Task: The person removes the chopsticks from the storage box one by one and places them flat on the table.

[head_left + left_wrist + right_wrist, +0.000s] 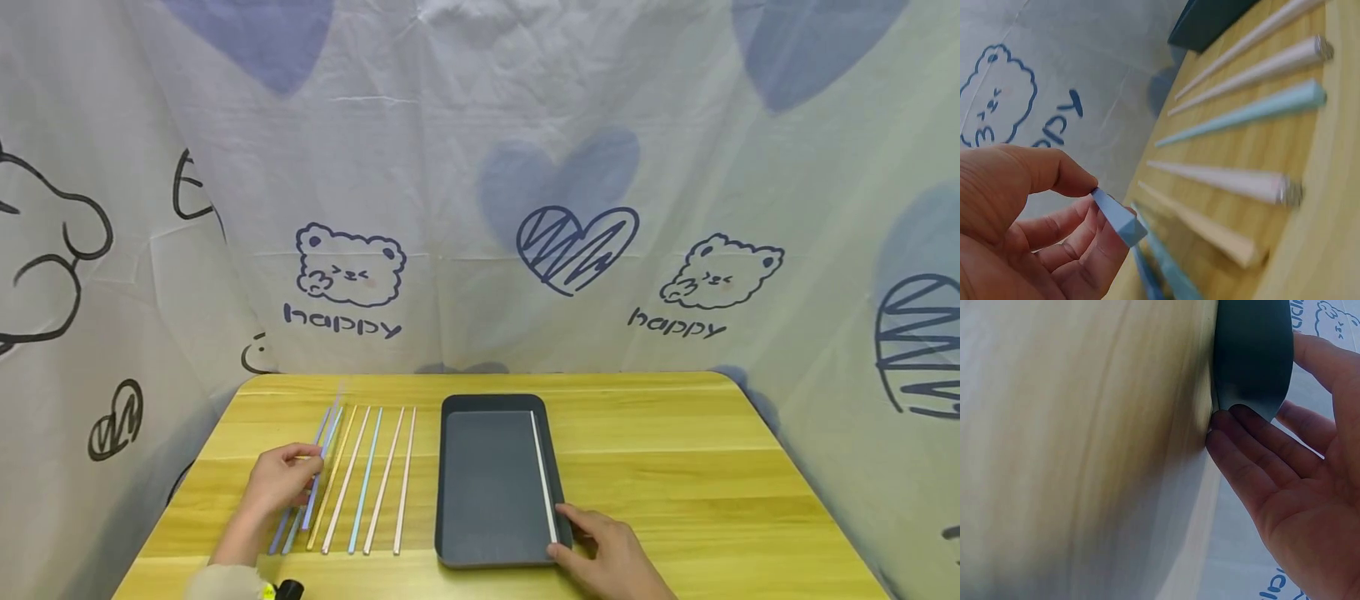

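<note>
My left hand (281,479) pinches a periwinkle-blue chopstick (1121,220) between thumb and fingers, above the left end of a row of chopsticks. Under it lie another blue chopstick (279,533) and a light-blue one (294,529), partly hidden by the hand. Right of these are a yellow chopstick (332,479), a light-blue chopstick (365,483) and several pale pinkish ones. A dark grey tray (487,483) stands beside the row, with one pale chopstick (543,475) along its right inner side. My right hand (611,554) holds the tray's near right corner, fingers against its outer wall.
The wooden table (675,467) extends to the right of the tray. Behind and at both sides hangs a pale curtain (457,200) printed with hearts and bears. In the left wrist view, the tray's dark wall (1204,25) rises past the row.
</note>
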Available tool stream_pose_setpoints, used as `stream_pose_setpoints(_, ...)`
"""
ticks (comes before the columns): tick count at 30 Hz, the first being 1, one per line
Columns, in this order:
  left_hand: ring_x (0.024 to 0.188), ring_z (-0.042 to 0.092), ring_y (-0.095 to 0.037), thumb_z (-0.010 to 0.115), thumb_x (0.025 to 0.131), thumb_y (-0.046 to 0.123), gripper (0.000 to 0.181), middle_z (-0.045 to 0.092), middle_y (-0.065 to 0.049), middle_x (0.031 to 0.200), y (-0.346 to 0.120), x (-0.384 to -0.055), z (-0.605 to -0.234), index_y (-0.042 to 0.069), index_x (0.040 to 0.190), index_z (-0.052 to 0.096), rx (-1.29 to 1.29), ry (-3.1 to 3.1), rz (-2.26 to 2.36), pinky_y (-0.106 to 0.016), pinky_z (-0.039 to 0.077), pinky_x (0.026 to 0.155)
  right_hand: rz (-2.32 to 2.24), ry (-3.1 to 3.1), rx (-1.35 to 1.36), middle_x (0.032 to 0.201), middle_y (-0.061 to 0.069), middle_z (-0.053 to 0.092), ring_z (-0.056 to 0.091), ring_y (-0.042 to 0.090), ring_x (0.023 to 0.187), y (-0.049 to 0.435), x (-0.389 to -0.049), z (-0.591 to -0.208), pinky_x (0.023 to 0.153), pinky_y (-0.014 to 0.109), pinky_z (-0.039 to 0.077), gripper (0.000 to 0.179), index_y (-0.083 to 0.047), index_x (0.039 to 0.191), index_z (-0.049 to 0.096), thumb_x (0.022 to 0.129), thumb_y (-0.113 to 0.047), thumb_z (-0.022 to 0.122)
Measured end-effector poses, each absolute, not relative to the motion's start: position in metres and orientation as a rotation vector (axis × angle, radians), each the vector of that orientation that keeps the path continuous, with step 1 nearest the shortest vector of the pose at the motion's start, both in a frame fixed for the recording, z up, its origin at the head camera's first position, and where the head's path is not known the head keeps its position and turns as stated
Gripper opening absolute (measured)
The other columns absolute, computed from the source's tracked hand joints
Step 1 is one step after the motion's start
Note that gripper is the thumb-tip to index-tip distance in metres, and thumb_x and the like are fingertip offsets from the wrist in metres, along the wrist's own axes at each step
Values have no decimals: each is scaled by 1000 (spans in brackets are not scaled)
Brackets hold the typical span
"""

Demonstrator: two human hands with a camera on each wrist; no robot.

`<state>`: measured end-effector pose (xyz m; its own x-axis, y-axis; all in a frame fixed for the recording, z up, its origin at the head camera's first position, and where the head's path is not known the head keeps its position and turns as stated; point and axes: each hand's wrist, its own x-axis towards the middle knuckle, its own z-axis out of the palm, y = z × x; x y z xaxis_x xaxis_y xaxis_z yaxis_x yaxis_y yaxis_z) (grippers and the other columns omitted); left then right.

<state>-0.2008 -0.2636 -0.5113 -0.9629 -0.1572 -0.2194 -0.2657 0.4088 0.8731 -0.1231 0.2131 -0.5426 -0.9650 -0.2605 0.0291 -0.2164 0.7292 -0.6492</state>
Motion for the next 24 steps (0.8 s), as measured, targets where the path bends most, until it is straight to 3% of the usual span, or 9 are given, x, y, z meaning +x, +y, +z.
stream_pose_setpoints(12,80,67,-16,64,98,22,44,73,-12,100,-300,-196,-519,-6,132,66,-499,2604,1498,-34,64,64,-1041,2885,-388,130,12,74,75,26,109,211,-122,-541,92,40,64,63,-12,141,68,93,-51,77)
stream_pose_setpoints(19,74,67,-14,67,97,25,47,73,-9,91,-310,-194,-523,-7,130,67,-563,2621,1421,-33,63,61,-1035,2894,-393,130,13,74,75,28,112,211,-122,-542,93,40,64,63,-12,140,68,93,-51,77)
stream_pose_setpoints(24,69,67,-15,66,97,27,45,75,-18,100,-313,-192,-526,-6,127,69,-544,2690,1312,-31,62,59,-1034,2908,-400,130,12,75,75,27,109,211,-121,-541,91,38,64,62,-12,140,68,93,-51,77)
